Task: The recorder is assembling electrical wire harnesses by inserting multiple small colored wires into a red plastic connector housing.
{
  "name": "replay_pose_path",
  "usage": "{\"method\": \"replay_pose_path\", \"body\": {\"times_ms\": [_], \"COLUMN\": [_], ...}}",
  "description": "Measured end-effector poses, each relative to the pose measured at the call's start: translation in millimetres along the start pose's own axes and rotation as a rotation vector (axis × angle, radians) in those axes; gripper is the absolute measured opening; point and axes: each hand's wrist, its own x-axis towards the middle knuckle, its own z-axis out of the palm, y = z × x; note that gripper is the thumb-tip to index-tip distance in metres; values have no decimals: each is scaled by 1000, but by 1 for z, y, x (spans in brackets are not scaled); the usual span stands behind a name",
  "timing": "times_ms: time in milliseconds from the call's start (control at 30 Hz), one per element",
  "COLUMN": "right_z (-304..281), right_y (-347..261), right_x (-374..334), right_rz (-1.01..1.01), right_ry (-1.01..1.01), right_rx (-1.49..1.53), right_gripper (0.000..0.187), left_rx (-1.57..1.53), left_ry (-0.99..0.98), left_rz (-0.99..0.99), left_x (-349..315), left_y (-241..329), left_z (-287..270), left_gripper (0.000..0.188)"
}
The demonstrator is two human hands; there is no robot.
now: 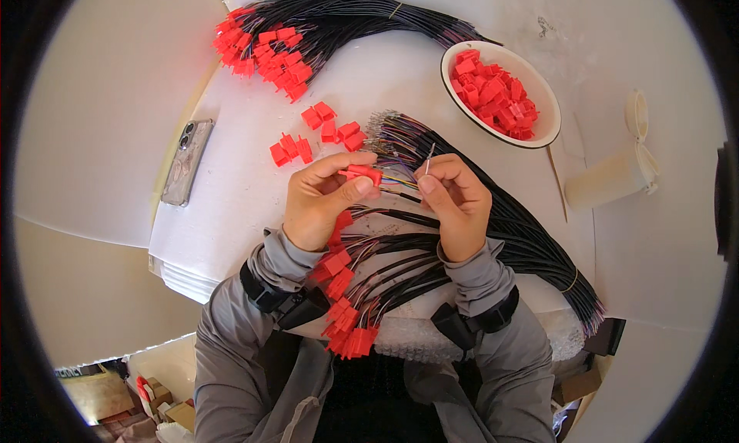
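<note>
Between the thumb and fingers of my left hand point(311, 204) is a red plastic connector housing point(365, 173), with thin coloured wires running out of it to the right. My right hand point(464, 216) pinches a thin pale wire point(429, 164) whose tip points up, a little apart from the housing. Behind both hands lies a thick bundle of black cables point(508, 204) with bare crimped ends at its upper left. Several cables with red housings point(332, 264) fitted lie below my left hand. Loose red housings point(320, 116) sit on the table beyond it.
A white bowl point(552, 127) of red housings stands at the back right. Another cable bundle point(346, 20) with red housings lies at the back. A phone point(187, 162) rests at the left; a cream container point(608, 180) with its lid open and a thin stick point(557, 185) lie at the right.
</note>
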Motion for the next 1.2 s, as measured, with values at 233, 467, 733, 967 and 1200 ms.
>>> {"method": "replay_pose_path", "body": {"times_ms": [233, 467, 733, 967, 1200], "right_z": [-1, -2, -1, -3, 1], "right_y": [1, 2, 2, -6, -7], "right_x": [0, 1, 0, 3, 5], "right_rz": [7, 22, -4, -264, -381], "right_ry": [-52, -79, -86, -190, -184], "right_rx": [37, 37, 5, -310, -435], "right_gripper": [6, 7, 7, 14, 16], "left_rx": [-14, -29, 4, -6, -7], "left_ry": [40, 42, 21, 20, 2], "left_rz": [9, 6, -3, -18, -24], "left_x": [1, 0, 0, 1, 0], "left_y": [-3, -1, -1, 0, -1], "left_z": [-2, 0, -2, 0, -1], "left_gripper": [29, 29, 29, 29, 30]}}
